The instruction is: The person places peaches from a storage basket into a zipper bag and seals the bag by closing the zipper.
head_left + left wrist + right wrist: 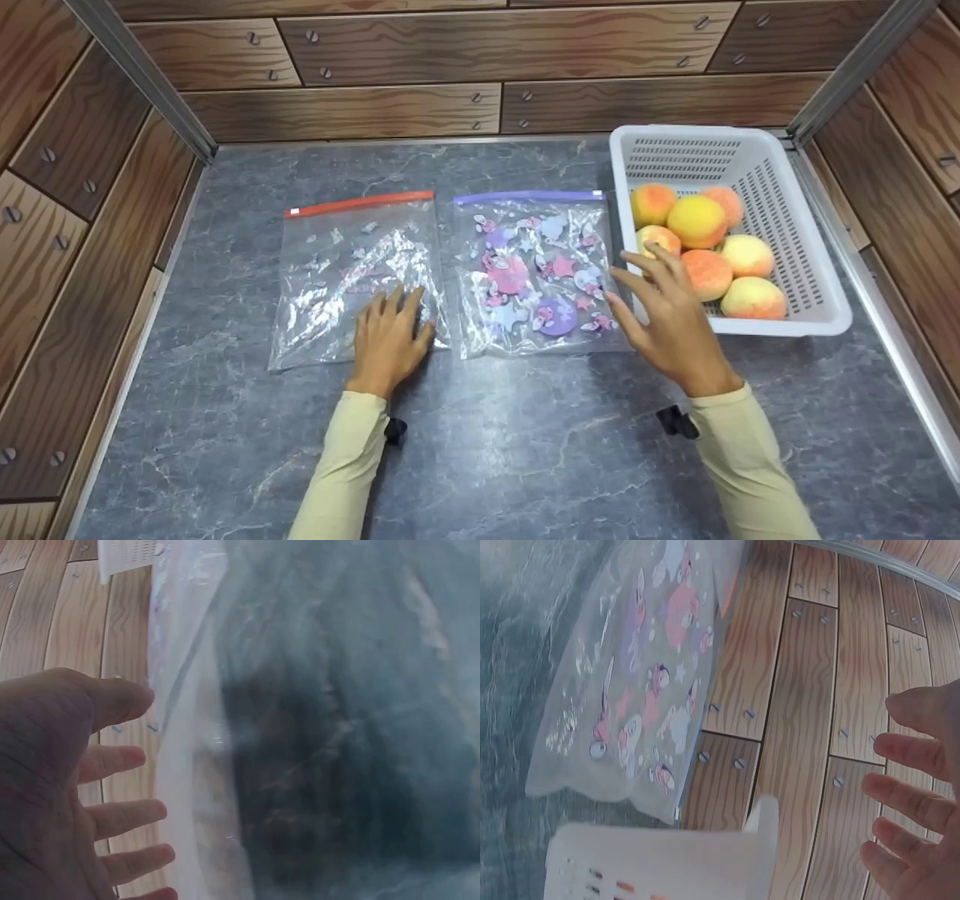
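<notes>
My left hand (390,337) is over the lower right part of a clear zip bag (322,277) with a red slider strip, its fingers spread and holding nothing. Beside that bag lies a second clear zip bag (480,300) with a purple strip and pink, blue and purple cartoon prints. Between this printed bag and a white basket (825,300) is my right hand (667,322), its fingers apart and bare, overlapping the basket's near left corner in the head view. Several peaches (754,298) sit in the basket, yellow to red-orange. In the right wrist view the printed bag (652,690) appears next to the basket (660,855).
Both bags and the basket stand on a grey marbled tabletop (510,450). Wood-patterned panels (390,109) enclose it at the back and both sides, with metal edging (885,322) along the right. The basket occupies the back right corner.
</notes>
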